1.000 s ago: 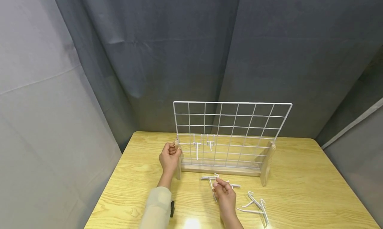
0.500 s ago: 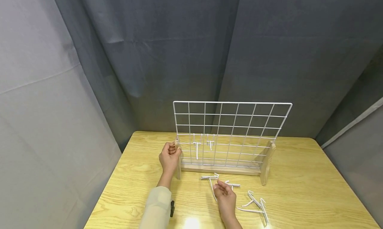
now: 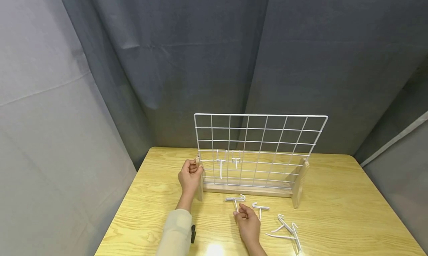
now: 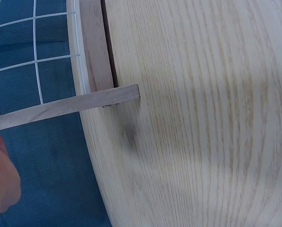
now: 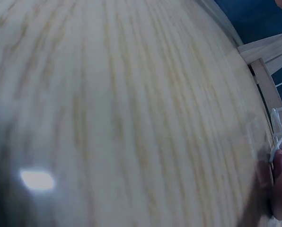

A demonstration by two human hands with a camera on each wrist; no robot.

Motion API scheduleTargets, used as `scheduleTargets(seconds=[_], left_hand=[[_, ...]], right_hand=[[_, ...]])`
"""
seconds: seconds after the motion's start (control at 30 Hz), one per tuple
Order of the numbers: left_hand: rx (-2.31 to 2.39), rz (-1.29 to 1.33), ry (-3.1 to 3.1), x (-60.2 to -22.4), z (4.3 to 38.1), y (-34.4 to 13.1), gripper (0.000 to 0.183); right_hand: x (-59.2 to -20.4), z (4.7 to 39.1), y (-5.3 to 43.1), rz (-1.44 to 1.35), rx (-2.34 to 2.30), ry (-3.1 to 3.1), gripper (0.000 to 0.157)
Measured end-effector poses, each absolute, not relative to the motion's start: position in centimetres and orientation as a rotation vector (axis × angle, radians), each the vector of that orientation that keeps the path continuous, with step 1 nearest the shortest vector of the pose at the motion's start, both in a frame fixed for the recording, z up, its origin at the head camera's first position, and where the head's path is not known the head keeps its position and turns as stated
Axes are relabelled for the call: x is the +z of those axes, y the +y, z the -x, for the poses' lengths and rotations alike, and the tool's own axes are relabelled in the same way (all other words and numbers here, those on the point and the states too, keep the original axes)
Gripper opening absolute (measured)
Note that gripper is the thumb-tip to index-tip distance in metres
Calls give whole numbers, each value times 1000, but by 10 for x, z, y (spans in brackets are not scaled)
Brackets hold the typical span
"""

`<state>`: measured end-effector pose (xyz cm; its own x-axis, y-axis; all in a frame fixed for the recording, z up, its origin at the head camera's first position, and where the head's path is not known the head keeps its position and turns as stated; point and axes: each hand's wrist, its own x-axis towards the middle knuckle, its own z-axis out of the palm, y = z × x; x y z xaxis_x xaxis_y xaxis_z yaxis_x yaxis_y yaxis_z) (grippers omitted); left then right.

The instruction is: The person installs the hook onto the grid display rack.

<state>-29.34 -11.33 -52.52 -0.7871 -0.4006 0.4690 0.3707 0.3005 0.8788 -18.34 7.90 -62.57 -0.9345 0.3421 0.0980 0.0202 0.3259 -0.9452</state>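
In the head view my left hand (image 3: 190,177) grips the left wooden side piece (image 3: 200,181) of a display stand, thumb in front. That side piece (image 4: 84,101) also crosses the left wrist view. My right hand (image 3: 248,226) pinches the stem of a white wire hook (image 3: 235,198) that lies on the table before the stand; the hand hides the stem's lower end. At the right wrist view's edge, this hook (image 5: 278,125) shows between curled fingers. A white wire grid (image 3: 260,137) stands upright in the stand, with a longer hook (image 3: 220,168) and a shorter hook (image 3: 236,161) hung on it.
Another white hook (image 3: 260,207) lies just right of my right hand. Two more, a hook (image 3: 281,224) and a longer hook (image 3: 292,236), lie crossed farther right. The wooden table (image 3: 347,211) ends at grey curtains (image 3: 301,62) behind and at the sides.
My right hand has moved slightly left and down, from between the two nearest hooks onto the left hook's stem. My left hand keeps its grip on the stand.
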Motion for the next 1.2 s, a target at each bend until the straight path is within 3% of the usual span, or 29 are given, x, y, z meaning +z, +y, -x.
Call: scheduleTargets(seconds=[0.6, 1.2], left_hand=[[-1542, -7, -1932, -526, 294, -114, 19], [-1577, -3, -1925, -529, 296, -116, 19]], right_hand=[[-628, 192, 79, 286, 1229, -2476, 23], [-590, 185, 82, 370, 1735, -2423, 17]])
